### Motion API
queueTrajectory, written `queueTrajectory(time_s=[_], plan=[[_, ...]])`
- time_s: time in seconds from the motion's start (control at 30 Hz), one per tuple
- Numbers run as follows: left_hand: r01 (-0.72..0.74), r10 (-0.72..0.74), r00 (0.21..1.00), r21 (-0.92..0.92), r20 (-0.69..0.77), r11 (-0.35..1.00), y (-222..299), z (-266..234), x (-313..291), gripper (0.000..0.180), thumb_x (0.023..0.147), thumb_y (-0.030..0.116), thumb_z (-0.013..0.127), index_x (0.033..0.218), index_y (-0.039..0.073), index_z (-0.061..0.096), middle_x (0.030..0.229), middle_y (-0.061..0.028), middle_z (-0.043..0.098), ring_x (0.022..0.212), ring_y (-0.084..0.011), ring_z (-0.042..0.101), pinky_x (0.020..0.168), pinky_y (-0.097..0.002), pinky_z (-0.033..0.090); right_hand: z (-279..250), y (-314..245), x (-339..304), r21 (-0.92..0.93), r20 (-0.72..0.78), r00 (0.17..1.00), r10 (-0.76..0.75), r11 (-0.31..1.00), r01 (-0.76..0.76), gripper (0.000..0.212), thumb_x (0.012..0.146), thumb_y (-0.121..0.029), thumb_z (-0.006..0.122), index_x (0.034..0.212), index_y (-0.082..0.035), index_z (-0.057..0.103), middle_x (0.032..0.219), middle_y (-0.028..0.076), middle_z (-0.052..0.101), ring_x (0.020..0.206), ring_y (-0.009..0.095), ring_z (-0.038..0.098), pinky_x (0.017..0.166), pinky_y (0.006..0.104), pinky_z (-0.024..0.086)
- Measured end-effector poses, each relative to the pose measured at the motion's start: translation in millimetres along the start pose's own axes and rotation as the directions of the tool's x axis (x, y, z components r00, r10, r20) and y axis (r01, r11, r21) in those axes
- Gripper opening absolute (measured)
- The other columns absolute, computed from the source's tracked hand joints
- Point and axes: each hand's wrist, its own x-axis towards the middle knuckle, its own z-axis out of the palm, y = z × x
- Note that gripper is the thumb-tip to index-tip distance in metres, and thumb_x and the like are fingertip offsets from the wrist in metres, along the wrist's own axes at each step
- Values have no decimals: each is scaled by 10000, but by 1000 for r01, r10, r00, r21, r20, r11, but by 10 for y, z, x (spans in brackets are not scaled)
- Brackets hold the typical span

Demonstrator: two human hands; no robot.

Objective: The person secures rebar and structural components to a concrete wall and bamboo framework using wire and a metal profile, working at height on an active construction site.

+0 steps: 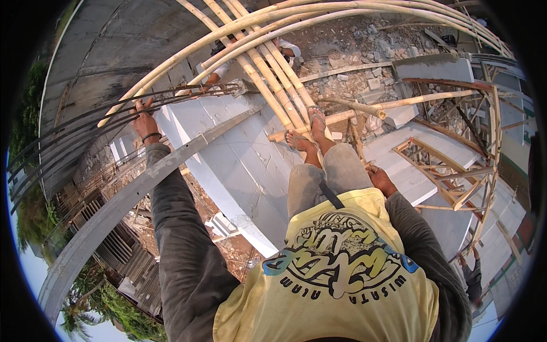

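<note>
My left hand [143,122] reaches out to the far left, its fingers bent round dark steel reinforcing bars [114,121]. Those bars run in a loose bundle from the left rim to the top of a pale block wall [228,148]. Beside my right knee, my right hand [382,180] is closed with its fingers curled. A thin wooden stick [358,143] ends at its fingertips; what the hand grips is mostly hidden. My sandalled feet [302,141] stand on several bamboo poles [278,85] laid side by side.
Long bamboo poles [336,12] curve across the top. Another person's arm [219,73] shows below them, at the bars' far end. A grey beam [131,182] slants under my left arm. Rubble [364,62] lies far below; a wooden frame [444,168] stands right. Another person [473,276] is lower right.
</note>
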Motion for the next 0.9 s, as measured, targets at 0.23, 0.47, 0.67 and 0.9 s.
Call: queueTrajectory(time_s=[0.23, 0.47, 0.67, 0.9], plan=[[-56, 54, 998, 90, 22, 994, 27, -26, -11, 323, 994, 241, 388, 1125, 4, 565, 1028, -98, 686, 876, -147, 656, 688, -251, 566, 23, 28, 21, 18, -7, 1000, -22, 1000, 22, 316, 908, -202, 504, 1115, 8, 619, 1072, 206, 651, 1037, 327, 609, 914, 375, 448], [-134, 136, 991, 257, 8, 957, 44, -13, -29, 262, 985, 183, 403, 1111, 15, 559, 1019, -81, 693, 839, -153, 664, 669, -254, 572, 67, 148, 100, 38, 27, 1000, -8, 999, 7, 324, 905, -206, 502, 1121, 6, 617, 1077, 211, 648, 1036, 337, 607, 907, 378, 449], [-22, 22, 1000, -7, -14, 1000, 1, -18, 8, 299, 989, 230, 413, 1092, -6, 566, 998, -110, 696, 833, -159, 672, 663, -256, 573, 83, 154, 110, 72, 27, 1000, 13, 997, -15, 326, 900, -213, 508, 1111, 8, 623, 1069, 217, 649, 1026, 342, 610, 903, 381, 451], [-211, 218, 976, 322, 13, 923, -20, -3, 3, 247, 972, 170, 450, 1101, 3, 577, 1029, -92, 662, 902, -166, 674, 679, -265, 592, 90, 192, 116, 43, 22, 1000, 15, 999, -16, 329, 900, -218, 504, 1115, 2, 621, 1074, 220, 646, 1034, 344, 607, 911, 386, 448]])
